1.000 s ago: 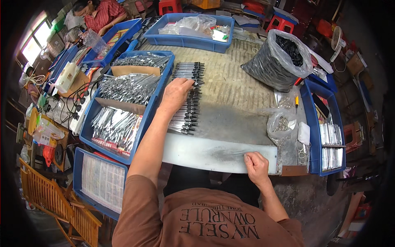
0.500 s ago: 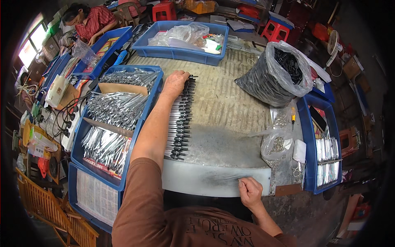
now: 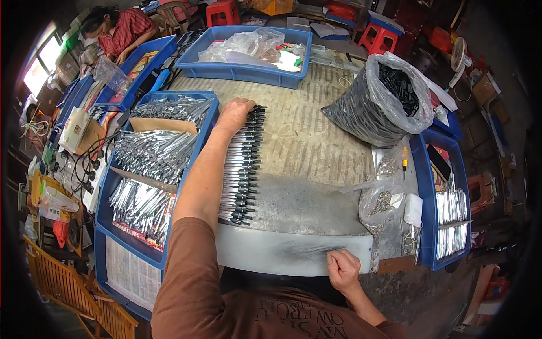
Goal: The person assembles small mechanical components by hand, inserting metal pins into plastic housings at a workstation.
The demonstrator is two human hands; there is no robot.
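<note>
A long row of thin silver rods with black tips (image 3: 241,172) lies side by side on the table, running away from me. My left hand (image 3: 234,114) rests at the far end of this row, its fingers curled together and partly hidden behind the knuckles. Whatever those fingers hold cannot be made out. My left forearm passes between the row and a blue divided tray (image 3: 211,116) filled with loose silver rods (image 3: 152,152). Near the front edge of the table my right hand (image 3: 343,269) is closed in a loose fist, with nothing visible in it.
A clear bag of black parts (image 3: 361,116) stands at the right. Below it are small metal parts in a bag (image 3: 379,200) and a yellow-handled screwdriver (image 3: 405,157). Blue trays stand at the far edge (image 3: 243,69) and right (image 3: 428,198). A co-worker (image 3: 121,33) sits at far left.
My left hand has drawn back slightly toward me and left, and more black tips show at the row's far end. My right hand stays closed in nearly the same place.
</note>
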